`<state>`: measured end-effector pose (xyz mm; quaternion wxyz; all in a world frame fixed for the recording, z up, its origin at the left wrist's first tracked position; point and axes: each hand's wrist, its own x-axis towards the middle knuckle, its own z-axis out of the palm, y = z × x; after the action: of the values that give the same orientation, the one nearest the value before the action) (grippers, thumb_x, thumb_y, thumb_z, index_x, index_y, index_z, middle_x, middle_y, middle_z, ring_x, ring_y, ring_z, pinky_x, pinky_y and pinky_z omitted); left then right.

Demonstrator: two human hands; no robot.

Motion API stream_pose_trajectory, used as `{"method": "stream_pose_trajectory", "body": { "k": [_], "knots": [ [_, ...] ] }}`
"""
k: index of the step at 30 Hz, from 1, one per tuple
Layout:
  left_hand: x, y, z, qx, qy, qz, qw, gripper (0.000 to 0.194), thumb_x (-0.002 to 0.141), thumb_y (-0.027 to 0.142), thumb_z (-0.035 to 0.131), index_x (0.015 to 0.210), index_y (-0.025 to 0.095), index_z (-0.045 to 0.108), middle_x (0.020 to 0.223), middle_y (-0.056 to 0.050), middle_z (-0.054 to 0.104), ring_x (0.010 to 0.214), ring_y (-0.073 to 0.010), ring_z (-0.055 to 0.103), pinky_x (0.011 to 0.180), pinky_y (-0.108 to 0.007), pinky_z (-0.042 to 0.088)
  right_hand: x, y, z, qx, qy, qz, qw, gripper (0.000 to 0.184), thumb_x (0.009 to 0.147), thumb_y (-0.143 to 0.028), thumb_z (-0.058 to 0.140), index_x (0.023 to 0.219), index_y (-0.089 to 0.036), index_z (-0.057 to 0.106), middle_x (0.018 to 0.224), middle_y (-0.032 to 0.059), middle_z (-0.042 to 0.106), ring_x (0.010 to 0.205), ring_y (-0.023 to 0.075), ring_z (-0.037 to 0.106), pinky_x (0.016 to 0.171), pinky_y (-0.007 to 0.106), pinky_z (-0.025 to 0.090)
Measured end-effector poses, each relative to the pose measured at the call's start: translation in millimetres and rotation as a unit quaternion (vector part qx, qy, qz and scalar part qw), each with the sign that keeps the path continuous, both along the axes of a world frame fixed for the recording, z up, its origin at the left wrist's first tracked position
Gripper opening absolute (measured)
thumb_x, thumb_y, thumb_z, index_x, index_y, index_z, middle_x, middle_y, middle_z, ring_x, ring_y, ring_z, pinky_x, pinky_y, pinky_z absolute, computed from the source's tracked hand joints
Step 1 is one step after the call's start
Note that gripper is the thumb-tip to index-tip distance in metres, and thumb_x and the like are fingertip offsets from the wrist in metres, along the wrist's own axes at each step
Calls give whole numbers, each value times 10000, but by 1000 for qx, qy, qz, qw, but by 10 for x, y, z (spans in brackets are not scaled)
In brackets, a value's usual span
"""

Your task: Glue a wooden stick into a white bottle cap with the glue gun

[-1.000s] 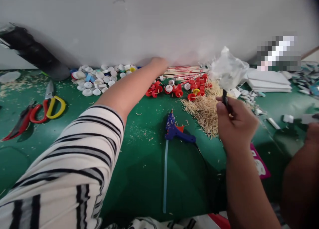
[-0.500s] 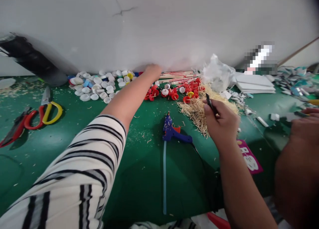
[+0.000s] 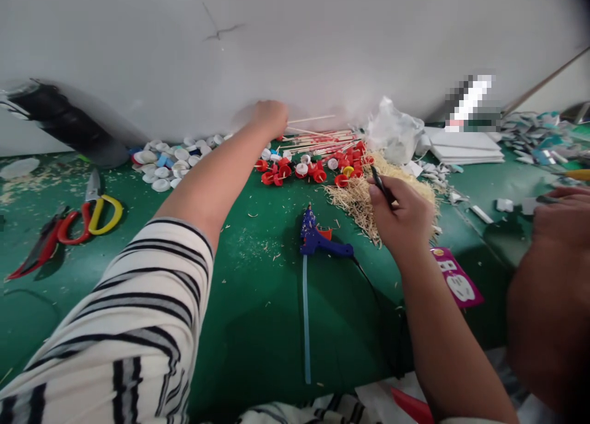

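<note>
At the back of the green table, against the wall, my left hand (image 3: 271,119) is closed. A thin wooden stick (image 3: 313,118) juts rightward from it, raised above the pile of red-streaked sticks (image 3: 322,142); the fingertips are hidden behind the hand. My right hand (image 3: 401,212) is closed around a slim black pen-like tool (image 3: 378,183), its tip pointing up and left, over a heap of pale wood shavings (image 3: 357,208). In front of the sticks lie red caps (image 3: 319,173) with short stick pieces in some. Between my forearms is a blue glue gun (image 3: 318,243) with a long glue stick (image 3: 306,325).
Bottle caps (image 3: 161,166) are piled at back left, near a black bottle (image 3: 64,123), scissors (image 3: 94,209) and red-handled pruners (image 3: 39,246). At right lie a plastic bag (image 3: 395,132), white boards (image 3: 463,146), a purple card (image 3: 458,279) and another person's hand (image 3: 560,218).
My left hand has risen a little and shifted left, with a stick now sticking out from it above the pile. My right hand keeps its hold; the whole view has shifted slightly.
</note>
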<state>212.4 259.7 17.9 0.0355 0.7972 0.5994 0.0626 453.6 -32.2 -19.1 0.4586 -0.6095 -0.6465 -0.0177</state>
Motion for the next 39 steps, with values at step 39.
{"method": "stream_pose_trajectory", "body": {
  "k": [39],
  "knots": [
    [-1098,-3503,8,-271,-531,-208,776,212,1020,318,724,1054,223,910,1433,-83,777,1354,-233,755,1177,-277,579,-1022,-638,-61,20,7,314,949,208,944,-123,727,1097,-259,767,878,-19,830,537,81,634,517,203,491]
  ]
}}
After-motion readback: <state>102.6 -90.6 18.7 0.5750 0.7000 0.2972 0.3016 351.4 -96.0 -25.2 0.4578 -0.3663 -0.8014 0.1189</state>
